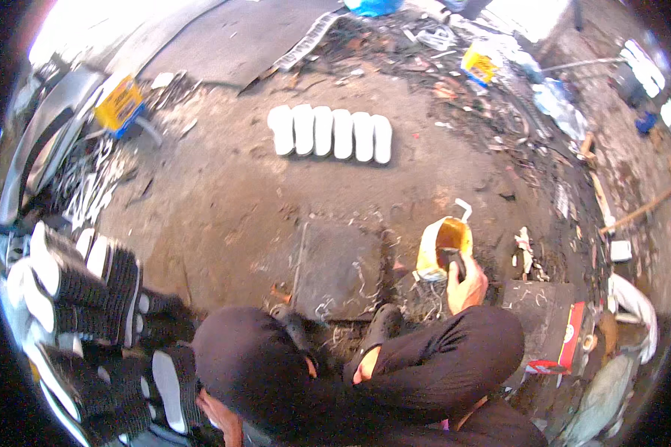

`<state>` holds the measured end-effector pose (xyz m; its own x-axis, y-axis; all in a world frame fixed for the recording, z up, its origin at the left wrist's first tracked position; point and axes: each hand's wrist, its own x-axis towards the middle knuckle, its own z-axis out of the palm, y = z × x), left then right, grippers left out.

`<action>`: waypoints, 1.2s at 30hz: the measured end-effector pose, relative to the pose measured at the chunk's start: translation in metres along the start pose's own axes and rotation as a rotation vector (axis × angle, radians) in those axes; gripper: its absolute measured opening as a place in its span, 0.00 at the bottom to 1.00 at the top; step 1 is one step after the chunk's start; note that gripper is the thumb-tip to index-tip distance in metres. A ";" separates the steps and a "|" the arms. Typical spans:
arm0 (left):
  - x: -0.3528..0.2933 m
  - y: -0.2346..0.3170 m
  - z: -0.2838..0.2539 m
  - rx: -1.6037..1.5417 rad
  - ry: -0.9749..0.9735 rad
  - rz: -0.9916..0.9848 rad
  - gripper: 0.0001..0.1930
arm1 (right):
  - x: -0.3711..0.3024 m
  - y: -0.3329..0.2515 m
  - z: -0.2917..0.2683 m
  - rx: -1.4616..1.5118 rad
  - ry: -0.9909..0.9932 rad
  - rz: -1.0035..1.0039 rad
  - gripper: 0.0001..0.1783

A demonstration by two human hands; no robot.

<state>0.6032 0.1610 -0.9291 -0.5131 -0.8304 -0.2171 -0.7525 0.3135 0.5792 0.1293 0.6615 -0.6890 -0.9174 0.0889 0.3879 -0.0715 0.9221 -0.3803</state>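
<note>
Head view, quick: what's the floor like?

Rough brown ground point(201, 246), stained, w/ a dark flat slab point(341, 268) just ahead of the feet. Grey sheet point(224, 45) at the far L edge.

And the edges?

Loose scrap point(432, 93) runs along the far R side, w/ a yellow carton point(480, 64) in it. Near R: a red box point(572, 339). L side: white-soled shoes point(119, 287) in stacks, approx knee to rim of view; beyond them a yellow-and-blue box point(119, 106).

Room to move?

Mostly btwn the slab and the row of six white pieces point(329, 134), which sit side by side, well apart from both hands. L hand's tight: knee one side, shoes the other.

Hands?

R hand point(467, 287): fingers closed on a dark tool point(453, 258), its end at the mouth of a yellow container point(427, 257), brown inside, R of the slab. L hand point(222, 419): low, part hidden by the knee, near a white-soled shoe point(169, 389); can't tell how open it is or if it's got anything.
</note>
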 end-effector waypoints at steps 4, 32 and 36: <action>-0.014 -0.001 0.003 0.493 -0.009 -0.116 0.33 | -0.009 0.016 -0.011 0.011 -0.035 0.113 0.20; 0.238 0.296 0.106 0.299 0.304 0.333 0.49 | 0.062 0.116 0.115 -0.152 -0.135 0.033 0.13; 0.193 0.363 0.067 0.194 0.178 0.268 0.46 | 0.061 0.126 0.081 -0.113 -0.240 0.231 0.13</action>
<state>0.2036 0.1454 -0.8135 -0.6354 -0.7688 0.0717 -0.6742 0.5977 0.4338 0.0326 0.7530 -0.7813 -0.9711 0.2212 0.0891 0.1801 0.9252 -0.3341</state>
